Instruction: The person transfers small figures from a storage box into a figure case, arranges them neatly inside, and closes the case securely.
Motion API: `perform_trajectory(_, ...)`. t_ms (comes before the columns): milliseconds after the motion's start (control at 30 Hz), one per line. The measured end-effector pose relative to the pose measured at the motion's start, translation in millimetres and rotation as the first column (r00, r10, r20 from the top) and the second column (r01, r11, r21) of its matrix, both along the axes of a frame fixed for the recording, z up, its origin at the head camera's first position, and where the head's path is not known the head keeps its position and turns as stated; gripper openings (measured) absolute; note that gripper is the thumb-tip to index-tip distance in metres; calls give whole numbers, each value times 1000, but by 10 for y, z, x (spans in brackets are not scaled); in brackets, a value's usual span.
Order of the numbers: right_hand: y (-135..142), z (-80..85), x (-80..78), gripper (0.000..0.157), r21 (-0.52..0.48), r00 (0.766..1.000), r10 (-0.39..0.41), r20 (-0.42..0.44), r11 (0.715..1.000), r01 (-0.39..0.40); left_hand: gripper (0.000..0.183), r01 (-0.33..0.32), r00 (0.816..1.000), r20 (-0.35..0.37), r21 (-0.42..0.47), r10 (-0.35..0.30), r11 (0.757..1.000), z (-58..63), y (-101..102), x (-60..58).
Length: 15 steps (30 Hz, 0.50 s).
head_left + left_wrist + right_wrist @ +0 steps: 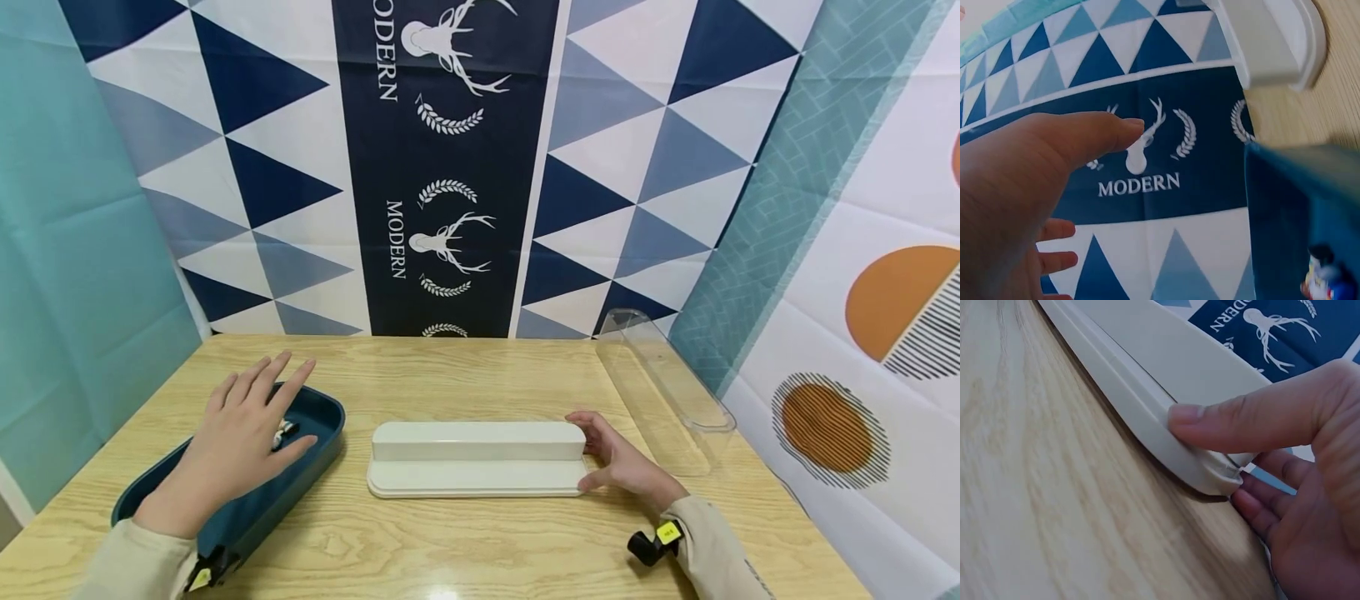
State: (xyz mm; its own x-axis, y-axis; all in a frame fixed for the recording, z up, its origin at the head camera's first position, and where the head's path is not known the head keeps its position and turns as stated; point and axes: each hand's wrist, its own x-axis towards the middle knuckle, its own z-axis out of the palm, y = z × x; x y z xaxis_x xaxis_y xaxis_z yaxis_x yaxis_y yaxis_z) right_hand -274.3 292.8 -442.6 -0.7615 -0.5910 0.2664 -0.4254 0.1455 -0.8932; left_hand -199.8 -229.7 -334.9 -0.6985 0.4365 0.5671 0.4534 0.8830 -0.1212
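A long white two-step stand (pixel 480 477) rests on the table. My right hand (pixel 621 463) grips its right end, with the thumb (pixel 1229 425) on the lower step's edge and the other fingers round the end. To the left, my left hand (pixel 238 429) hovers over a dark blue tray (pixel 303 482), fingers spread and nothing held. Small figurines (pixel 282 433) show in the tray beside the left thumb. The left wrist view also catches a figurine (pixel 1322 278), blurred, inside the tray. Part of the tray is hidden under the left hand and forearm.
A clear plastic cover (pixel 663 379) lies at the right back of the wooden table (pixel 465 542), near the side curtain. Patterned cloth (pixel 450 208) hangs behind the table's back edge. Cloth also hangs on the left and right sides.
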Motion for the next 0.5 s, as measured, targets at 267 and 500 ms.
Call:
perform_trajectory(267,27,-58,-13,90,-80,999,40,12,996,-39,82,55,998,-17,-26,-55,998,19,-212,-159)
perform_trajectory(500,25,-67,-18,91,-89,999,42,13,995,-40,92,30,998,49,-83,-26,996,-43,-314,-318)
